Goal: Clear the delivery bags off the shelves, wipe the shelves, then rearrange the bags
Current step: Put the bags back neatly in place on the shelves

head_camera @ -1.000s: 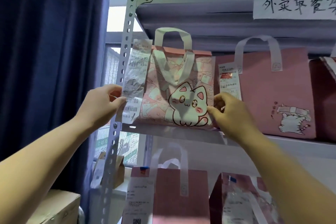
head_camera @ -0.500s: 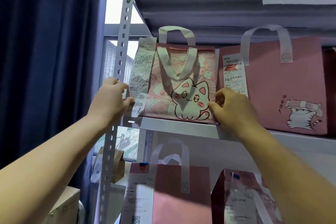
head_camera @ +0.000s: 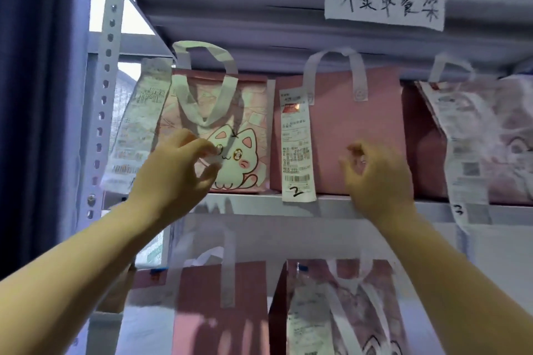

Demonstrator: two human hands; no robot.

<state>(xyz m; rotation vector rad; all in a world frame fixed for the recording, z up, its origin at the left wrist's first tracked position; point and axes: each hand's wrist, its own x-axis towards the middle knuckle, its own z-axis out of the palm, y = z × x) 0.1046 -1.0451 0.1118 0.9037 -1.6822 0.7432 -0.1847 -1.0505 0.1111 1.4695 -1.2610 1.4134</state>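
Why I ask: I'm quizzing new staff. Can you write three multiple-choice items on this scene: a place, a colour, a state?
1. Where on the upper shelf is the cat bag? A. left end B. middle C. right end
2. What colour is the curtain? A. green B. dark blue C. white
3. How is the cat bag placed? A. lying flat B. hanging from a hook C. upright on the shelf

Answers:
1 A: it stands beside the left post, with the pink bag to its right.
2 B: the cloth at the left edge is dark blue.
3 C: its base rests on the shelf and its back handle points up.
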